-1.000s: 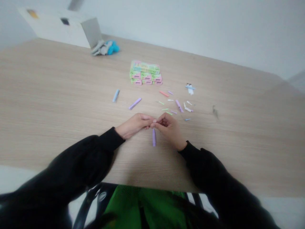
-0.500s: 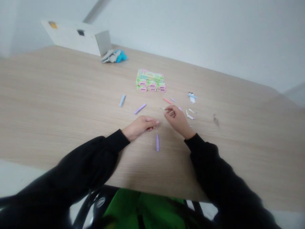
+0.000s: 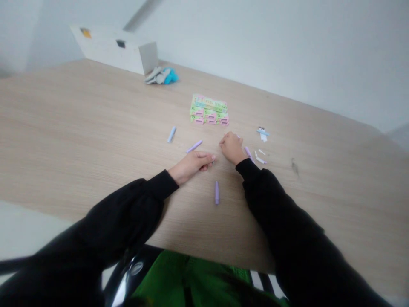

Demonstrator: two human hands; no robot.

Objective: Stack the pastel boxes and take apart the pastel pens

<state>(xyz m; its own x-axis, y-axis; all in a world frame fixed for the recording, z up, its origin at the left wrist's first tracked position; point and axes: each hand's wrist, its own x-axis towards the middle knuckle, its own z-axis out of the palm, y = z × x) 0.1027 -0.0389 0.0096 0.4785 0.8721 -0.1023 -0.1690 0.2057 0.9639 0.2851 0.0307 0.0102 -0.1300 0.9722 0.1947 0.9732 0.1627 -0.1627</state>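
My left hand (image 3: 194,165) lies low over the table, thumb and fingers pinched on something small that I cannot make out. Just beyond it, my right hand (image 3: 232,148) is palm down with curled fingers reaching the tabletop; whatever is under or in them is hidden. Between my forearms lies a tapered purple tube (image 3: 217,192), like a pen barrel. Another slim purple pen-like piece (image 3: 194,146) rests beyond my left hand, with a light blue tube (image 3: 171,134) to its left. A purple piece (image 3: 249,154) shows beside my right wrist.
Small white parts (image 3: 260,160) lie right of my right hand. Farther back, a light blue stick (image 3: 263,133) crosses white pieces. Stacked green-and-pink boxes (image 3: 209,115) stand mid-table. Grey and blue crumpled gloves (image 3: 162,76) lie by a white box (image 3: 115,55) near the wall.
My right hand has moved left and farther forward, now covering the spot where the red stick lay. My left hand keeps its pinch. The whole view has shifted slightly.
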